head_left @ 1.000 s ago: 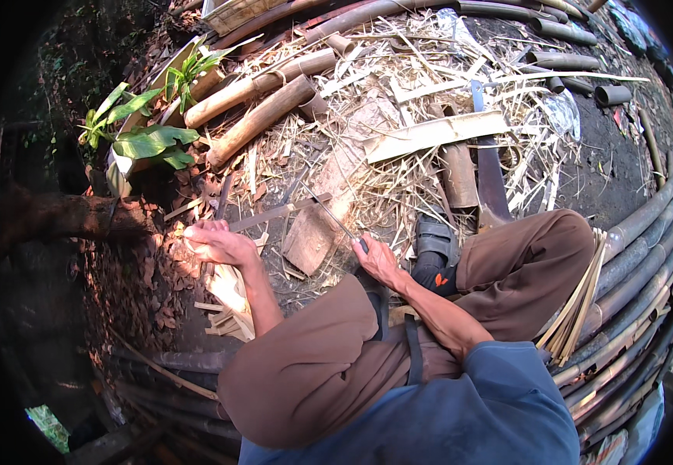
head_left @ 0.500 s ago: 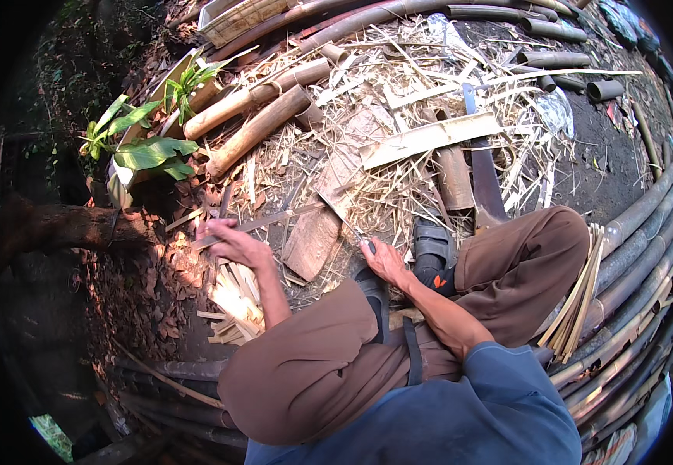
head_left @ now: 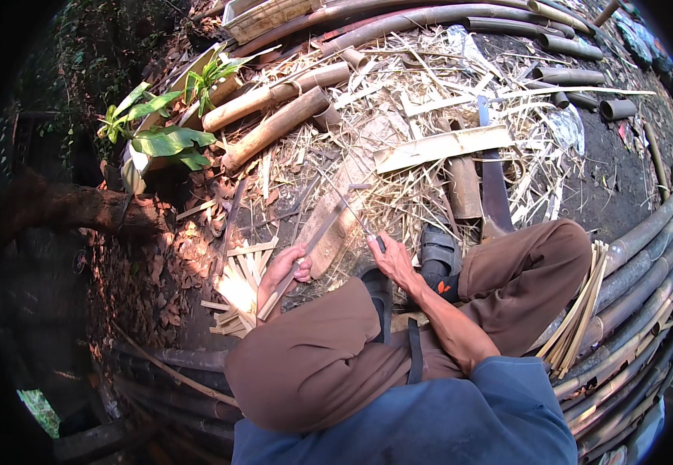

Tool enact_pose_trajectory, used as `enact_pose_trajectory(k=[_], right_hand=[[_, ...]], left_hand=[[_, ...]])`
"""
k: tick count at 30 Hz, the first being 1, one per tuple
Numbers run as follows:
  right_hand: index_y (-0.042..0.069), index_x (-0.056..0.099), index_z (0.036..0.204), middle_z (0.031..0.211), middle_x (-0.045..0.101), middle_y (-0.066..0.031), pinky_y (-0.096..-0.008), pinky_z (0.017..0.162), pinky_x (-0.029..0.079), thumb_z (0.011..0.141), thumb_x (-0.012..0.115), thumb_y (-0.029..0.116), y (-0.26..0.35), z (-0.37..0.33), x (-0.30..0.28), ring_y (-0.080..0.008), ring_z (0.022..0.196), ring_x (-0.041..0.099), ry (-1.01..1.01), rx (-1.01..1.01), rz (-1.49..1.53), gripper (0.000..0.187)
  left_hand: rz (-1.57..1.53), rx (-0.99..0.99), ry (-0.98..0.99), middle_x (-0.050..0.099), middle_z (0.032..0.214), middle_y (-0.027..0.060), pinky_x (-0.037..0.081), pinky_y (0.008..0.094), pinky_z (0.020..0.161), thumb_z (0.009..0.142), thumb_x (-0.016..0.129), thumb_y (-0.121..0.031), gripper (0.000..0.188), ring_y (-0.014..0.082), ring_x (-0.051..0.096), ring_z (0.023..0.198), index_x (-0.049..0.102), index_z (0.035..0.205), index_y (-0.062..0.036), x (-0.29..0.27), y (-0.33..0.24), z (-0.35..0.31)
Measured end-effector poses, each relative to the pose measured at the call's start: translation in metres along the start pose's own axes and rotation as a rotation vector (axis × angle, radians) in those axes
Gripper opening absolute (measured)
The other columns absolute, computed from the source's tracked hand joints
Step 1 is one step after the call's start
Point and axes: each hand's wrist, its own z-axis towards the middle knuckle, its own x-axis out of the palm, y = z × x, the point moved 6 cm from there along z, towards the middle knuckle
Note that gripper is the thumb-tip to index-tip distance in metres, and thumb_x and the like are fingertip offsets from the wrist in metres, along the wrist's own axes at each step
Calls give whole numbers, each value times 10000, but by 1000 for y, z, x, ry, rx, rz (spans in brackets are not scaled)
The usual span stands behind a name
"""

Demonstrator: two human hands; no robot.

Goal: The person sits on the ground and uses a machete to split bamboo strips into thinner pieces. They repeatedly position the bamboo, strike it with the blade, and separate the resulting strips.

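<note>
My left hand [head_left: 284, 270] is closed around a narrow bamboo strip [head_left: 322, 229], which slants up and away across a flat wooden board [head_left: 335, 242]. In my right hand [head_left: 395, 262] is a knife [head_left: 356, 213]; its dark handle is in my fist and the thin blade points far left. Blade and strip come close together over the board, and I cannot tell whether they touch. A pile of split bamboo strips [head_left: 237, 298] lies beside my left wrist. My right hand is above my sandalled feet.
Shavings [head_left: 398, 186] cover the ground ahead. A split bamboo piece [head_left: 443, 149] lies across a bamboo tube [head_left: 464, 190], beside a long machete [head_left: 494, 182]. More strips [head_left: 582, 310] lean by my right knee, next to stacked bamboo poles [head_left: 638, 263]. A tree trunk [head_left: 89, 211] stands at left.
My left hand has come nearer and to the right, and its fingers are now wrapped around the strip, which has swung to a steeper slant. The knife hand has barely moved.
</note>
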Motion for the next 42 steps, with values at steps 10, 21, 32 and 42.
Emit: enact_pose_trajectory(k=[10, 21, 32, 42], right_hand=[[17, 510, 925, 754, 620, -292, -556, 712, 454, 966, 472, 474, -16, -2, 18, -512, 799, 605, 29, 68, -63, 461], [7, 545, 1025, 780, 633, -316, -555, 725, 482, 971, 472, 465, -16, -4, 36, -501, 792, 634, 42, 0, -17, 467], [36, 571, 991, 658, 587, -245, -511, 625, 451, 972, 504, 397, 20, -3, 12, -462, 647, 587, 21, -130, 80, 367], [27, 611, 1065, 722, 613, -264, -489, 669, 468, 964, 498, 428, 7, -1, 13, -464, 725, 615, 57, 25, 52, 429]], left_hand=[[-597, 887, -296, 289, 1463, 345, 273, 564, 1139, 986, 353, -516, 751, 390, 265, 1416, 204, 1471, 38, -15, -31, -91], [-202, 1563, -821, 280, 660, -25, 349, 279, 609, 1019, 438, -464, 453, 118, 310, 603, 328, 739, -126, 44, -112, -75], [102, 1652, -1049, 323, 637, -9, 318, 257, 495, 1042, 396, -423, 404, 95, 312, 551, 347, 817, -90, 98, -136, -61], [165, 1576, -1167, 391, 640, -1, 331, 238, 454, 1043, 395, -416, 396, 85, 344, 534, 414, 929, -38, 100, -148, -55]])
